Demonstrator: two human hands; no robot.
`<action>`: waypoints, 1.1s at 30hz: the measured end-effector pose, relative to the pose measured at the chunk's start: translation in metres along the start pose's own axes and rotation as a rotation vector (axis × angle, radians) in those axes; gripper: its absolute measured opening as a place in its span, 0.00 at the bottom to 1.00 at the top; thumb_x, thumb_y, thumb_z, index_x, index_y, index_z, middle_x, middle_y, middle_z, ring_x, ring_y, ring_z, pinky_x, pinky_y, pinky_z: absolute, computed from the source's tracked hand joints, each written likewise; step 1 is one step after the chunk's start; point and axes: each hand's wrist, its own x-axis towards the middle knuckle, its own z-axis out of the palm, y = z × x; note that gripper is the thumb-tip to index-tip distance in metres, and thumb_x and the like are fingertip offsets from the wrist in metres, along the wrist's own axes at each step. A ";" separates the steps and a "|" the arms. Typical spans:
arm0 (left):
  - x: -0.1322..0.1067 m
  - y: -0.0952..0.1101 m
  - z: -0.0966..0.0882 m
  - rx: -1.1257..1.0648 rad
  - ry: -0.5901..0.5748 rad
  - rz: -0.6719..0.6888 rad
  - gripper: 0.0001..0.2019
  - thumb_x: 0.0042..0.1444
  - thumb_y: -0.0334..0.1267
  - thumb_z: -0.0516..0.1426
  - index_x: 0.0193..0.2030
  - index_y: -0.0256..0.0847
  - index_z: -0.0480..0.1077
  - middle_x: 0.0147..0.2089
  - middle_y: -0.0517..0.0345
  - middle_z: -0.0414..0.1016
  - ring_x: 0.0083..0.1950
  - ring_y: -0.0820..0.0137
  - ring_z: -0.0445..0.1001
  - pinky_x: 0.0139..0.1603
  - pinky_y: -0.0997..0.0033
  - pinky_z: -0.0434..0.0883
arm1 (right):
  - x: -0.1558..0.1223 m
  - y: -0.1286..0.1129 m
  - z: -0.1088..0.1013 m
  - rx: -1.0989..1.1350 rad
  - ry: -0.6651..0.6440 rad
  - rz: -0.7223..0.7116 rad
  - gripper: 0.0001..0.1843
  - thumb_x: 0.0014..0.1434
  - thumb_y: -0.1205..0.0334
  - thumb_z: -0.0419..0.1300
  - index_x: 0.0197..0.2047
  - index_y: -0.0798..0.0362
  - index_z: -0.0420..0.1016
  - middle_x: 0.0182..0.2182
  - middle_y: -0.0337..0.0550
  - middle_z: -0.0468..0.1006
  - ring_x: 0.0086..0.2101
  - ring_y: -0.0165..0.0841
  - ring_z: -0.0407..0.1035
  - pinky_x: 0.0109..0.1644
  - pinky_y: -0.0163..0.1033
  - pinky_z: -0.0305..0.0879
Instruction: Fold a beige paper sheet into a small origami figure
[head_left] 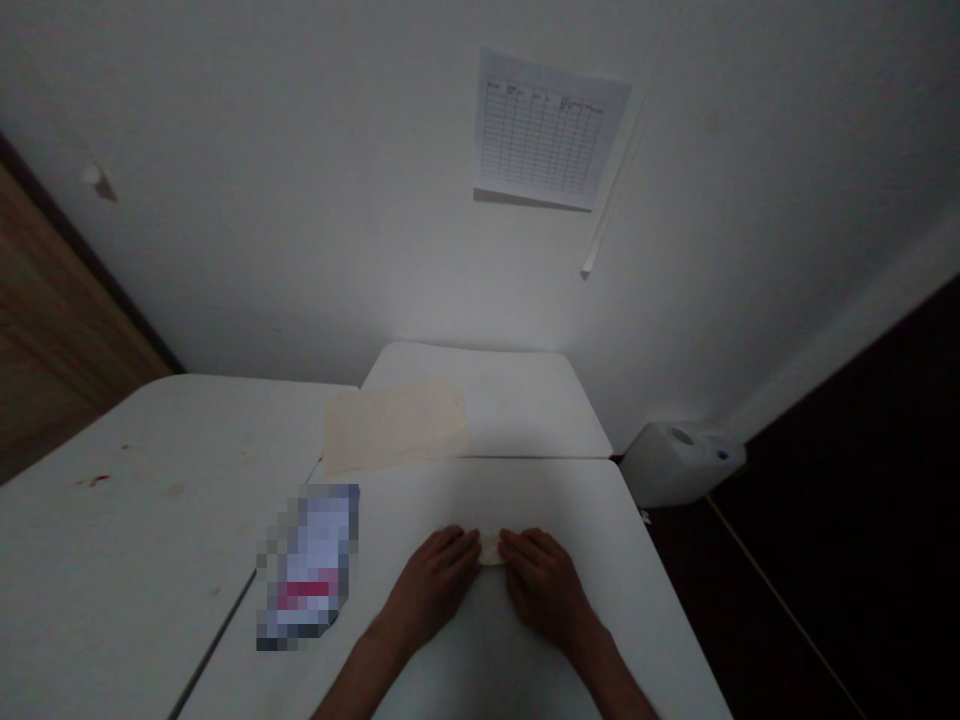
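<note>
Small pale piece (490,549) on the white worktop (577,495), its ends at or under the fingertips of left hand (444,572) and right hand (541,575); fingers bunched together, pinching or merely pressing: cannot tell. Step in hand, judged: two-handed folding or smoothing; next move calls for even control at both ends. Beige sheet (394,428) lies beyond, leftward.

Left hand (442,570) and right hand (543,577) bare. Left forearm (369,662), right forearm (609,662) also bare down to lower edge of view, slim. Fingertips (473,540) rounded; finer detail too dim to tell.
</note>
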 end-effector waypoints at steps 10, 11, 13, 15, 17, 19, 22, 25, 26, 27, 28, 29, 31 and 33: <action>-0.007 -0.002 -0.001 -0.023 -0.057 -0.028 0.14 0.63 0.34 0.52 0.53 0.45 0.72 0.56 0.54 0.74 0.56 0.60 0.72 0.56 0.54 0.72 | -0.002 0.000 0.002 0.023 0.018 0.038 0.17 0.57 0.70 0.56 0.48 0.48 0.75 0.51 0.44 0.76 0.46 0.40 0.68 0.51 0.48 0.66; -0.008 -0.002 -0.003 -0.027 -0.056 -0.032 0.14 0.63 0.34 0.51 0.53 0.45 0.72 0.56 0.54 0.74 0.57 0.60 0.71 0.57 0.54 0.72 | -0.002 -0.001 0.002 0.022 0.011 0.048 0.16 0.58 0.69 0.56 0.48 0.48 0.75 0.51 0.44 0.76 0.46 0.40 0.68 0.51 0.48 0.66; -0.010 -0.003 -0.006 -0.014 -0.055 -0.046 0.14 0.63 0.34 0.51 0.52 0.44 0.72 0.57 0.54 0.74 0.58 0.60 0.70 0.58 0.55 0.71 | -0.002 -0.002 0.001 0.020 -0.004 0.066 0.15 0.60 0.68 0.55 0.49 0.48 0.75 0.52 0.43 0.75 0.46 0.40 0.67 0.51 0.48 0.66; -0.013 -0.004 -0.008 0.018 -0.066 -0.060 0.14 0.63 0.34 0.51 0.52 0.43 0.73 0.57 0.54 0.73 0.59 0.59 0.69 0.58 0.55 0.71 | -0.002 -0.003 0.002 0.024 -0.004 0.080 0.15 0.62 0.67 0.54 0.50 0.48 0.75 0.52 0.43 0.75 0.46 0.40 0.67 0.51 0.48 0.65; -0.016 -0.006 -0.008 0.045 -0.078 -0.070 0.14 0.63 0.34 0.51 0.52 0.43 0.73 0.57 0.54 0.73 0.60 0.58 0.68 0.58 0.54 0.71 | -0.002 -0.003 0.004 0.041 0.012 0.097 0.14 0.63 0.67 0.54 0.49 0.48 0.75 0.51 0.42 0.76 0.46 0.40 0.67 0.51 0.48 0.65; -0.019 -0.007 -0.006 0.062 -0.076 -0.083 0.14 0.63 0.34 0.51 0.52 0.43 0.73 0.57 0.55 0.73 0.59 0.58 0.69 0.57 0.53 0.71 | -0.001 -0.001 0.007 0.066 0.051 0.132 0.13 0.63 0.66 0.54 0.47 0.48 0.76 0.50 0.42 0.77 0.45 0.39 0.68 0.52 0.48 0.65; -0.020 -0.007 -0.003 0.076 -0.043 -0.103 0.13 0.63 0.34 0.51 0.51 0.43 0.73 0.56 0.55 0.74 0.57 0.59 0.70 0.55 0.54 0.72 | 0.002 0.002 0.011 0.104 0.117 0.228 0.11 0.62 0.66 0.56 0.46 0.49 0.76 0.46 0.45 0.78 0.44 0.39 0.69 0.51 0.47 0.65; -0.012 -0.002 -0.003 0.086 -0.001 -0.116 0.10 0.62 0.34 0.52 0.45 0.42 0.74 0.52 0.53 0.76 0.54 0.59 0.70 0.54 0.54 0.72 | 0.005 0.004 0.014 0.152 0.140 0.318 0.13 0.59 0.66 0.59 0.48 0.51 0.75 0.42 0.46 0.78 0.44 0.40 0.69 0.50 0.47 0.66; -0.008 0.000 -0.004 0.090 0.004 -0.123 0.09 0.62 0.34 0.53 0.43 0.41 0.74 0.50 0.53 0.76 0.53 0.59 0.70 0.54 0.54 0.71 | 0.006 0.004 0.015 0.174 0.141 0.340 0.14 0.57 0.67 0.60 0.48 0.51 0.75 0.42 0.46 0.78 0.44 0.41 0.69 0.50 0.47 0.66; -0.003 0.002 -0.005 0.094 -0.004 -0.137 0.08 0.61 0.34 0.53 0.40 0.41 0.74 0.47 0.52 0.77 0.51 0.58 0.71 0.54 0.53 0.71 | 0.008 0.004 0.017 0.198 0.150 0.365 0.15 0.56 0.68 0.60 0.48 0.50 0.74 0.41 0.46 0.78 0.44 0.41 0.69 0.50 0.47 0.65; 0.003 0.004 -0.006 0.094 -0.021 -0.145 0.07 0.60 0.33 0.54 0.37 0.40 0.74 0.43 0.51 0.77 0.49 0.59 0.71 0.53 0.53 0.70 | 0.009 0.004 0.018 0.227 0.161 0.394 0.16 0.55 0.68 0.61 0.48 0.50 0.74 0.41 0.45 0.78 0.44 0.40 0.69 0.50 0.47 0.65; 0.009 0.006 -0.007 0.089 -0.051 -0.175 0.06 0.59 0.32 0.55 0.35 0.39 0.73 0.40 0.51 0.76 0.47 0.59 0.71 0.52 0.54 0.71 | 0.010 0.004 0.018 0.259 0.177 0.426 0.17 0.54 0.69 0.61 0.48 0.50 0.74 0.41 0.45 0.78 0.43 0.40 0.69 0.50 0.46 0.65; 0.021 0.009 -0.007 0.068 -0.109 -0.239 0.04 0.57 0.30 0.55 0.34 0.39 0.72 0.38 0.52 0.75 0.45 0.60 0.71 0.49 0.57 0.71 | 0.012 0.003 0.019 0.330 0.218 0.494 0.17 0.52 0.69 0.62 0.47 0.51 0.74 0.39 0.44 0.77 0.41 0.39 0.70 0.48 0.44 0.66; 0.029 0.009 -0.005 0.008 -0.147 -0.247 0.05 0.56 0.29 0.56 0.38 0.39 0.72 0.41 0.53 0.75 0.45 0.61 0.70 0.49 0.58 0.70 | 0.015 0.001 0.017 0.423 0.241 0.531 0.16 0.51 0.70 0.62 0.45 0.51 0.75 0.36 0.43 0.77 0.38 0.37 0.70 0.45 0.42 0.67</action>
